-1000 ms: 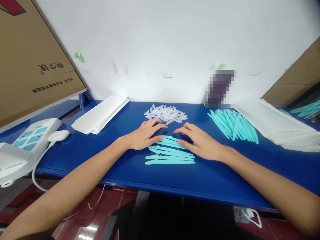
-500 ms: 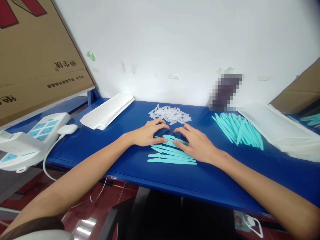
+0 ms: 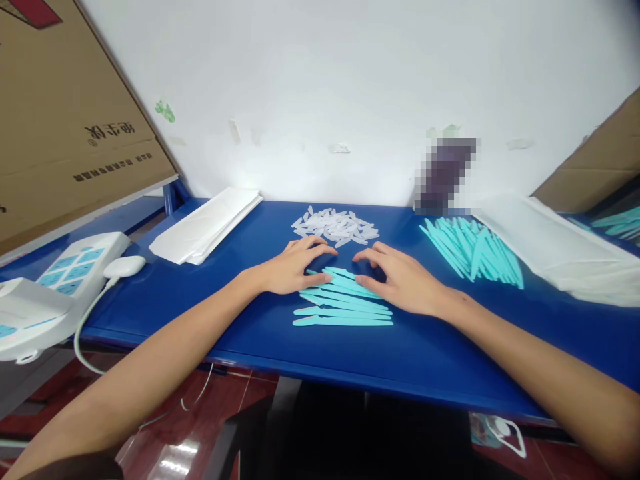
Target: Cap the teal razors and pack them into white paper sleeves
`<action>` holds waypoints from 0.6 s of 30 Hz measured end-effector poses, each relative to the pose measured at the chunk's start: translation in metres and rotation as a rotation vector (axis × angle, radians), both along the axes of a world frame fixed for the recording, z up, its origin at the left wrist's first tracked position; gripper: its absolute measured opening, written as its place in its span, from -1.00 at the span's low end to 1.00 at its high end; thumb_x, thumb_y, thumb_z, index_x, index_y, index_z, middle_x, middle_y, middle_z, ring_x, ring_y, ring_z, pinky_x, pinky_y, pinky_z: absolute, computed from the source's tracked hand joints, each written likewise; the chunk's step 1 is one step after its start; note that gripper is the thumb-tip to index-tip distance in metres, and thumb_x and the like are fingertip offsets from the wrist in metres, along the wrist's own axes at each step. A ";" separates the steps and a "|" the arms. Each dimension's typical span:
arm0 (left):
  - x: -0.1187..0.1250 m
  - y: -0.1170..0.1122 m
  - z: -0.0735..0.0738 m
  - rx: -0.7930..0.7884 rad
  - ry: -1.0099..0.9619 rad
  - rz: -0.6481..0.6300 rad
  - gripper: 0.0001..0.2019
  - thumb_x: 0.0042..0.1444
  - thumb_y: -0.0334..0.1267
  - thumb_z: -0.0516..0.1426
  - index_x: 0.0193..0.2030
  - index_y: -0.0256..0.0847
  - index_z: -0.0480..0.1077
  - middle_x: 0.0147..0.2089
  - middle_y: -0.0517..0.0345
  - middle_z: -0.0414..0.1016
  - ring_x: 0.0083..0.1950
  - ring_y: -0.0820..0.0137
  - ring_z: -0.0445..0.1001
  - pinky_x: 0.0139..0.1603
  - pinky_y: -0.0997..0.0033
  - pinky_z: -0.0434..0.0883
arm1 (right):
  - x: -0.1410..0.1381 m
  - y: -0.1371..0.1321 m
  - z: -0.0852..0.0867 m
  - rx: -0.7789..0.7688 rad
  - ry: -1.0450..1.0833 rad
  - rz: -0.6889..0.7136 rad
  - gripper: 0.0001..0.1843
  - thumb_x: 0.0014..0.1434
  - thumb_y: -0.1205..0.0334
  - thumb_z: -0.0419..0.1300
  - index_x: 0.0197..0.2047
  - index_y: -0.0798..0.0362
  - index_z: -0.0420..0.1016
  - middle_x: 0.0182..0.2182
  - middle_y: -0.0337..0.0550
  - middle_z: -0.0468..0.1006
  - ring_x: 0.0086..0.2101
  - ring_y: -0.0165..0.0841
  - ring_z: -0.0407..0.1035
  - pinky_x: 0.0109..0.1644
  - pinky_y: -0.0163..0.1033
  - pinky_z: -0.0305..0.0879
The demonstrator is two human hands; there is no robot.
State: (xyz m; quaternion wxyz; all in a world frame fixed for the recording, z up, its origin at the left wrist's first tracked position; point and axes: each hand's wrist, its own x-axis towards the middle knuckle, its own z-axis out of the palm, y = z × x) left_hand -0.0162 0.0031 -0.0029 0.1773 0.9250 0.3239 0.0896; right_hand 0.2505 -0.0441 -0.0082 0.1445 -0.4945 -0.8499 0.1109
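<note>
Several flat teal plastic sticks point(image 3: 343, 301) lie side by side on the blue table point(image 3: 210, 300) in front of me. My left hand point(image 3: 293, 267) rests palm down at the left end of the far sticks, fingers stretched out. My right hand point(image 3: 403, 279) lies palm down at their right end, fingers spread and touching the topmost sticks. Neither hand holds anything. Just beyond the hands sits a heap of small clear plastic pieces point(image 3: 335, 227).
A bigger pile of teal sticks point(image 3: 473, 250) lies at the right, beside white bags point(image 3: 555, 250). More white bags point(image 3: 207, 225) lie at the back left. A white device with blue buttons point(image 3: 47, 287) and cardboard boxes point(image 3: 70, 120) stand at the left.
Both hands stay on the teal sticks with only slight shifts of the fingers. The view swung a little right, then back.
</note>
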 end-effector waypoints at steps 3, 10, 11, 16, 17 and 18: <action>0.000 -0.001 0.002 -0.012 0.006 0.001 -0.45 0.33 0.17 0.03 0.35 -0.01 0.23 0.38 -0.10 0.19 0.37 -0.03 0.18 0.32 -0.09 0.14 | 0.001 0.000 0.001 -0.017 -0.010 0.026 -0.51 0.34 -0.16 0.06 0.16 -0.05 0.42 -0.14 -0.07 0.43 -0.22 -0.21 0.39 -0.17 -0.09 0.31; -0.002 0.000 0.001 -0.010 0.023 -0.009 -0.43 0.32 0.18 0.04 0.36 -0.01 0.23 0.40 -0.11 0.16 0.38 -0.05 0.17 0.33 -0.11 0.13 | 0.000 0.004 -0.001 -0.026 0.034 -0.037 -0.53 0.34 -0.15 0.07 0.13 -0.06 0.46 -0.17 -0.09 0.44 -0.21 -0.22 0.38 -0.18 -0.12 0.29; -0.002 0.000 0.000 -0.005 0.012 -0.012 -0.44 0.32 0.18 0.04 0.36 -0.01 0.23 0.39 -0.11 0.18 0.37 -0.05 0.18 0.33 -0.11 0.14 | 0.000 0.006 -0.001 -0.020 0.042 -0.052 -0.55 0.33 -0.14 0.09 0.11 -0.05 0.47 -0.18 -0.10 0.44 -0.21 -0.22 0.38 -0.19 -0.13 0.28; -0.001 0.005 -0.006 0.053 -0.184 -0.004 -0.58 0.41 0.05 -0.03 0.25 -0.08 0.34 0.20 -0.06 0.39 0.21 0.14 0.37 0.25 0.07 0.29 | -0.007 0.019 -0.003 0.034 0.084 -0.002 -0.69 0.33 -0.04 0.14 -0.10 -0.04 0.57 -0.27 -0.14 0.46 -0.30 -0.30 0.37 -0.22 -0.19 0.24; -0.001 0.005 -0.006 0.088 -0.253 0.009 -0.62 0.42 0.01 -0.04 0.16 -0.12 0.40 0.12 -0.04 0.45 0.14 0.20 0.42 0.19 0.13 0.34 | -0.010 0.021 -0.004 0.043 0.086 0.017 -0.71 0.34 -0.02 0.14 -0.14 -0.03 0.58 -0.29 -0.15 0.46 -0.31 -0.31 0.36 -0.22 -0.20 0.23; 0.000 0.006 -0.006 0.132 -0.324 0.027 -0.65 0.43 -0.03 -0.05 0.06 -0.16 0.45 0.03 -0.02 0.50 0.06 0.24 0.46 0.13 0.19 0.37 | -0.014 0.023 -0.005 0.050 0.083 0.032 -0.73 0.34 0.01 0.14 -0.16 -0.03 0.58 -0.30 -0.15 0.46 -0.32 -0.32 0.36 -0.22 -0.20 0.23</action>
